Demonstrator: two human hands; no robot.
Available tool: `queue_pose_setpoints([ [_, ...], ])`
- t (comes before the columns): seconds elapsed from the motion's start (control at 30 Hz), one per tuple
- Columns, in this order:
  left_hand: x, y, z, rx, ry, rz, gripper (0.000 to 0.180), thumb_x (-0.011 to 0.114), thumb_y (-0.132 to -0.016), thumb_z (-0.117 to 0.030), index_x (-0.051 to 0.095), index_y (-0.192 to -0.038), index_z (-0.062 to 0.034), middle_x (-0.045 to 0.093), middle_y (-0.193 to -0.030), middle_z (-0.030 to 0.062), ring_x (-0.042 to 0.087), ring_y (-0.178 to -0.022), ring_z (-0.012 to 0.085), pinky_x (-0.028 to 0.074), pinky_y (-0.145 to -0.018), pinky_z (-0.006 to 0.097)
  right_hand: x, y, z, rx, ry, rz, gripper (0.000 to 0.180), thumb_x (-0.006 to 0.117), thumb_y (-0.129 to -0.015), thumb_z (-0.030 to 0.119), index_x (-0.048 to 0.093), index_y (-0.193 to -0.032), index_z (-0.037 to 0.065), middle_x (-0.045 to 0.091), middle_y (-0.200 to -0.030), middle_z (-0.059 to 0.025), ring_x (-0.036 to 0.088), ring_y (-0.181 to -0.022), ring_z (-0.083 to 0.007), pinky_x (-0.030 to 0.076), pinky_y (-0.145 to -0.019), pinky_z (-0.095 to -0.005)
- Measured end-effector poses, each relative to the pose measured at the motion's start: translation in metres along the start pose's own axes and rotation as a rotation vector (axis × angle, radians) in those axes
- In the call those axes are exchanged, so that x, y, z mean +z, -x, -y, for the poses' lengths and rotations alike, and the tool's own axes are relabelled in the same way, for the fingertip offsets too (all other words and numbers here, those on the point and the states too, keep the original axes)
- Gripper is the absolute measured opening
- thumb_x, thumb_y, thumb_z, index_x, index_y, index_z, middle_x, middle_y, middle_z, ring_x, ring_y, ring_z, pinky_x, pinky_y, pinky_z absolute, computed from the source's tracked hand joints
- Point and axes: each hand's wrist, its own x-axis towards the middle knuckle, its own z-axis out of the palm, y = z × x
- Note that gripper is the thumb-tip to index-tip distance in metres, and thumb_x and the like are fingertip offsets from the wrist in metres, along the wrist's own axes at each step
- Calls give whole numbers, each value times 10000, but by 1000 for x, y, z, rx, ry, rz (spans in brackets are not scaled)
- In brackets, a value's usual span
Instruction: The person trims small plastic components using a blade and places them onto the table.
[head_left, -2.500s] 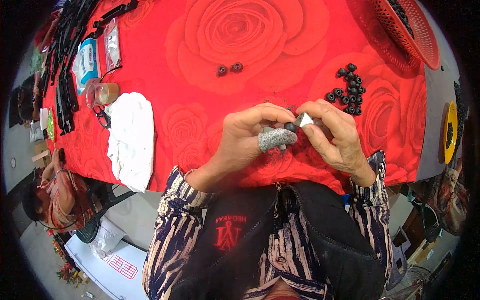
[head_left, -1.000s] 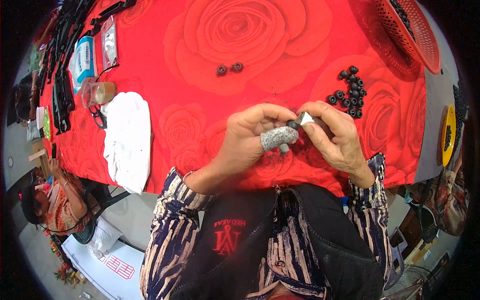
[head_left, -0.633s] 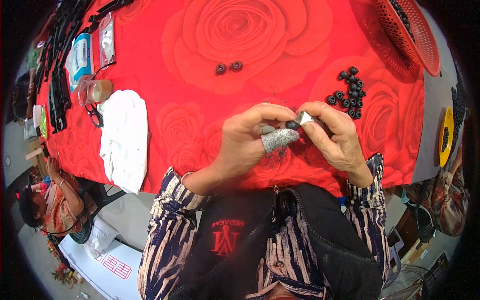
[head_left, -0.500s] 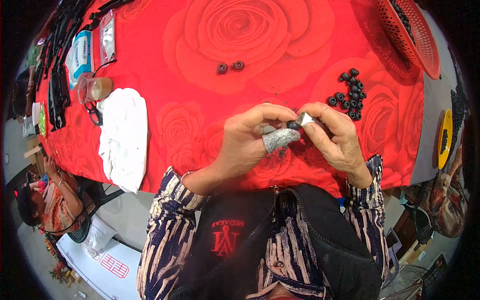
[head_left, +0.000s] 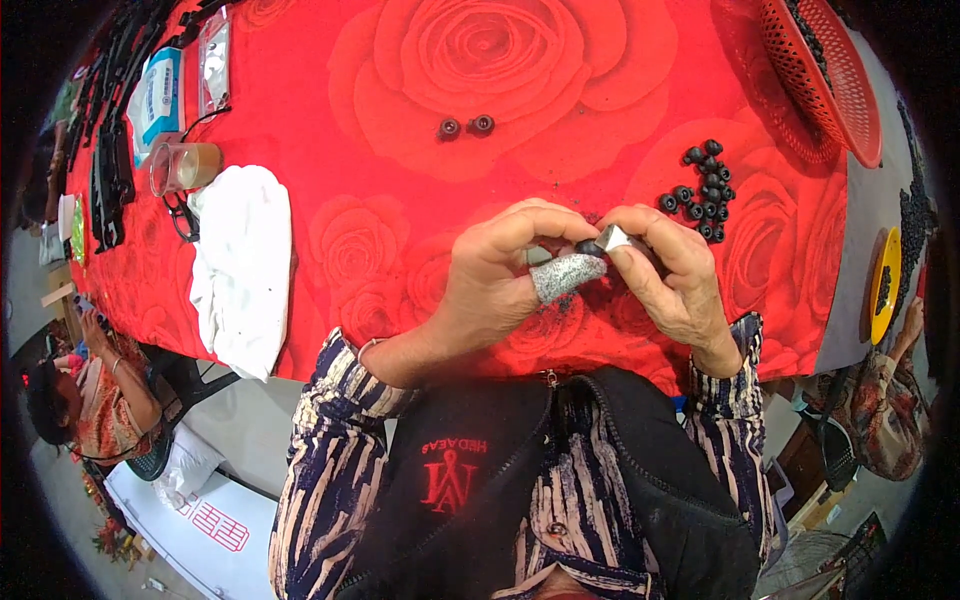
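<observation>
Pinched in the fingers of my left hand (head_left: 490,265) is a small round black part (head_left: 590,246), partly hidden by them. A grey speckled cover (head_left: 566,277) wraps my left thumb. My right hand (head_left: 672,275) is closed on a small shiny metal piece with a flat face (head_left: 612,238), which meets the black part; whether it is a blade I cannot tell. Two similar black parts (head_left: 466,127) lie apart beyond my hands. Several more black parts (head_left: 712,190) form a loose cluster to the right of my right hand. Dark crumbs lie on the cloth beneath my fingers.
The table wears a red rose-patterned cloth (head_left: 380,90). At left are a white cloth (head_left: 240,270), a cup of cloudy liquid (head_left: 190,166), a blue-white pack (head_left: 157,100) and long black strips (head_left: 112,180). A red basket (head_left: 830,90) and yellow plate (head_left: 886,285) stand right. Other people sit nearby.
Both hands keep nearly the same place and grip. The black part sits slightly more hidden between the left fingers and the metal piece. The whole view has shifted a little.
</observation>
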Motion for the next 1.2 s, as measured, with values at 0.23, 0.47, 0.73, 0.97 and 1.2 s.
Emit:
queue_pose_setpoints([
  [0.23,1,-1,-3,1,-56,0,228,710,-742,-10,634,-956,-4,596,-913,60,557,-819,109,446,-692,232,1,0,2,12,-1,-3,150,583,-835,34,568,-971,-27,583,-810,-105,584,-708,-170,455,-626,-275],
  [0.47,-1,-1,0,39,-141,2,226,715,-742,-28,639,-955,-16,601,-899,51,556,-798,103,445,-676,225,2,0,0,-45,55,-27,161,589,-818,11,566,-971,-36,583,-814,-123,594,-717,-211,460,-631,-288],
  [0.73,-2,-1,0,51,-201,23,227,716,-747,-53,636,-956,-23,596,-891,44,536,-758,93,426,-638,215,-1,0,0,-62,67,-9,168,586,-803,3,564,-963,-41,563,-778,-126,575,-670,-224,444,-591,-303],
  [0.97,-2,1,3,-6,-144,28,206,711,-755,-67,628,-938,-23,590,-884,41,531,-740,89,424,-623,216,-3,-2,0,-77,67,38,164,577,-797,11,562,-952,-40,532,-735,-130,553,-633,-243,423,-558,-319],
  [1.2,-1,0,-5,-224,-108,-9,202,714,-756,-75,632,-931,-16,595,-852,42,538,-708,92,435,-610,226,-3,-2,1,-112,124,86,169,583,-787,-2,564,-952,-35,541,-731,-141,567,-627,-251,433,-561,-326],
])
